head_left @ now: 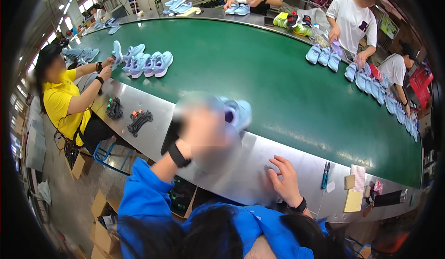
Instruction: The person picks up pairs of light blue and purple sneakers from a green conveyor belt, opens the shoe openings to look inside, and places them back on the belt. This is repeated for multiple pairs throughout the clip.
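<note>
A smooth, glossy metal tabletop (255, 161) edges a flat green surface (278, 83). Nearest, the right hand (285, 180) is open and empty, its fingers loosely spread over the metal. The left hand (204, 127) is blurred; I cannot tell its opening or grip. Just beside it sits a rounded pale-blue shoe (244, 113), lilac inside. Farther off stand white-soled blue shoes (162, 64).

A worker in a yellow shirt (69, 94) held a light-blue shoe (117, 51) beside a green belt (222, 59), across from a colleague in white (351, 25). Teal snips (326, 176) and a yellow pad (353, 201) lay on the metal worktop (259, 154); cardboard boxes (98, 203) stood on the floor (65, 198).
</note>
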`<state>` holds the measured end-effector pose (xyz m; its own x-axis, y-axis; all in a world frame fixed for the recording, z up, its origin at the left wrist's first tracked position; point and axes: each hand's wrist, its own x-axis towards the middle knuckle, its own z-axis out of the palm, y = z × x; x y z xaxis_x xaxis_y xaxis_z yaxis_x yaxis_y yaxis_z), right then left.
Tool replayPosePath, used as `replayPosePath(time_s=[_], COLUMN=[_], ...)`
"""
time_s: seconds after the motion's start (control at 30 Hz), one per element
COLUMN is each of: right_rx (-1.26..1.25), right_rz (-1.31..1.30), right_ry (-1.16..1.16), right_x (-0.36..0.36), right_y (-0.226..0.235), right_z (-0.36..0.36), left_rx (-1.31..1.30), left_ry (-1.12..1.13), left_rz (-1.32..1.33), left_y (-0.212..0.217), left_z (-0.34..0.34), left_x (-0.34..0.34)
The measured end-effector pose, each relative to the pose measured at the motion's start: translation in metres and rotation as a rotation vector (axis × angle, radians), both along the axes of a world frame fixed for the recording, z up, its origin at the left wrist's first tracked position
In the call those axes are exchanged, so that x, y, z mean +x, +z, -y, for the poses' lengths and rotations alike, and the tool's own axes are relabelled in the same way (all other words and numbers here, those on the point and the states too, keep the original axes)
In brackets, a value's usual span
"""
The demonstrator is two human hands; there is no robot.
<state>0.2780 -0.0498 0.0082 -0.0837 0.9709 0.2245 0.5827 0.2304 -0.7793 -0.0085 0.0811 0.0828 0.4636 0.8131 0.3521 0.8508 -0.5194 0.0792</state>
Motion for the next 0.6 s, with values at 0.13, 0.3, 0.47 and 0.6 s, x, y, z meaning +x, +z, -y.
replayPosePath(time_s=[0.13, 0.3, 0.47, 0.6], right_rx=[0.025, 0.024, 0.003, -0.082], right_rz=[0.025, -0.002, -0.026, -0.09], right_ry=[-0.018, -0.037, 0.004, 0.134], right_x=[0.0, 0.001, 0.0, 0.007], right_y=[-0.003, -0.011, -0.01, 0.002], right_z=[0.002, 0.003, -0.016, -0.07], left_rx=[0.256, 0.348, -0.171, -1.018], left_ry=[0.25, 0.477, -0.033, -0.399], left_rz=[-0.077, 0.0, 0.594, 1.028], left_y=[0.015, 0.031, -0.023, -0.078], left_z=[-0.09, -0.141, -0.141, -0.109], left_x=[-0.067, -0.094, -0.006, 0.079])
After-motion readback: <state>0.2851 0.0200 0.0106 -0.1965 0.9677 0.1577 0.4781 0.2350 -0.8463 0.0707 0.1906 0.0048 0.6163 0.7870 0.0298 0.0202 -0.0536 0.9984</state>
